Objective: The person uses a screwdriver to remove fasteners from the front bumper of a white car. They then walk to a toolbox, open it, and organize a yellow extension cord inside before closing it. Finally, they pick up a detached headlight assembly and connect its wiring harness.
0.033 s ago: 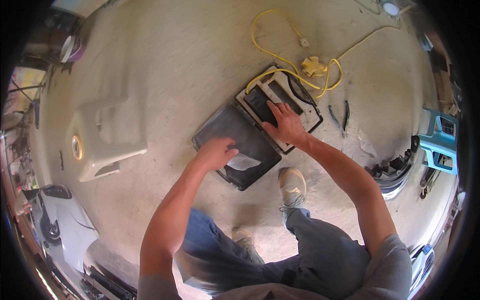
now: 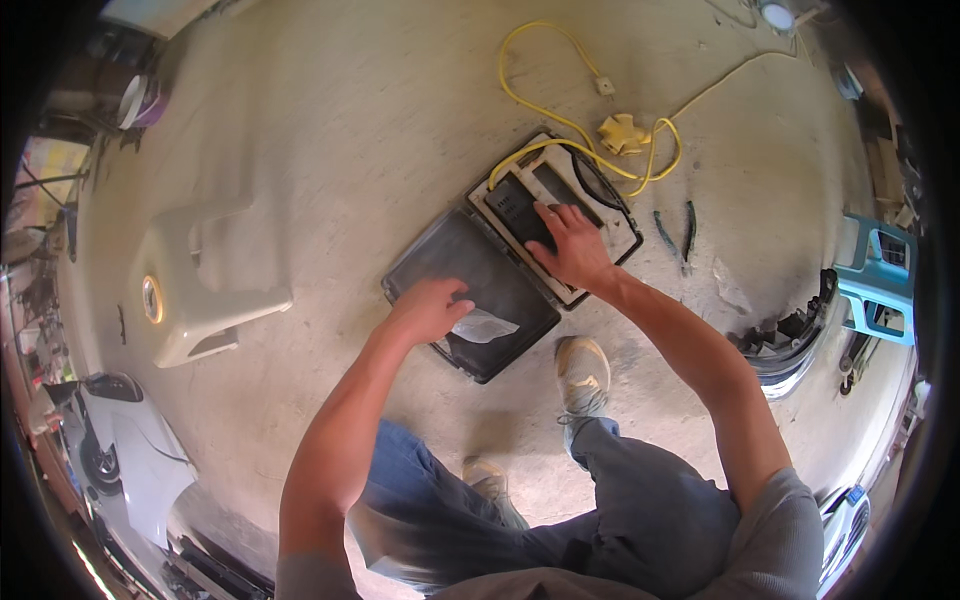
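Note:
An opened dark hard case lies on the floor, its lid (image 2: 420, 265) toward the left and its pale-lined base (image 2: 622, 240) toward the right. My right hand (image 2: 575, 248) is open, its fingers spread over a black box-like device (image 2: 514, 208) set in the base. Over the lid, my left hand (image 2: 428, 308) has its fingers loosely bent, with the thumb apart from the index finger. A clear plastic bag (image 2: 486, 326) lies on the lid beside that thumb. Part of the bag and some left fingertips are hidden. A yellow cable (image 2: 560, 145) crosses the base's far end.
Pliers (image 2: 680, 240) with dark handles lie right of the case, below a yellow crumpled piece (image 2: 622, 134) and a plug (image 2: 604, 86). A cream plastic stool (image 2: 200, 290) lies at left. At right are a blue stool (image 2: 880, 280) and a container of dark parts (image 2: 790, 345).

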Tool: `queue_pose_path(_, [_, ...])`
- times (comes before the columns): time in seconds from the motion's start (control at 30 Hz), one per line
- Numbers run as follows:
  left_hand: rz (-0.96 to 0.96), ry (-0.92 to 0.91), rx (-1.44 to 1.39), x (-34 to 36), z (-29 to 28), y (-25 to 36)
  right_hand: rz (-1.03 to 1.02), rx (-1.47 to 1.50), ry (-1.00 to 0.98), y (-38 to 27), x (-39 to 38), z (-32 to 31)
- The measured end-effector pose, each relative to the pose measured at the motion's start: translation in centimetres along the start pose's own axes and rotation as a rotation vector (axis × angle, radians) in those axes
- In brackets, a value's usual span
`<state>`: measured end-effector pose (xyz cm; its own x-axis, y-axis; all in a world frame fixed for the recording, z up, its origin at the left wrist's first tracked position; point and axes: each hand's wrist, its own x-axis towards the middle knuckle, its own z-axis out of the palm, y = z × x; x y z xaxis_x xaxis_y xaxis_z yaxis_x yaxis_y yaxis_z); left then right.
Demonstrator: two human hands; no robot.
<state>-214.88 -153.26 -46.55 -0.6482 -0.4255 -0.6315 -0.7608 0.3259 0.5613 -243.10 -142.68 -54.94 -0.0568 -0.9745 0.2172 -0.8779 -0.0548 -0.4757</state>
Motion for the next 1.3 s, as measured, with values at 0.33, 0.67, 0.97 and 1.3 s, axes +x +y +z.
queue_pose_path(0.33, [0.012,0.014,-0.008,0.4,0.5,0.1,1.082,0.026,0.219,17.7,0.7,-6.4])
queue_pose_path(0.67, [0.067,0.045,0.036,0.8,1.3,-0.7,0.56,-0.015,0.18,11.2,3.2,-7.4])
queue_pose_path(0.97, [0.028,0.026,-0.001,0.9,0.7,-0.8,0.633,0.86,0.306,8.8,4.1,-9.9])
queue_pose_path(1.3, [0.032,0.001,0.001,1.5,1.0,-0.9,0.198,0.375,0.153,2.9,-3.6,-6.8])
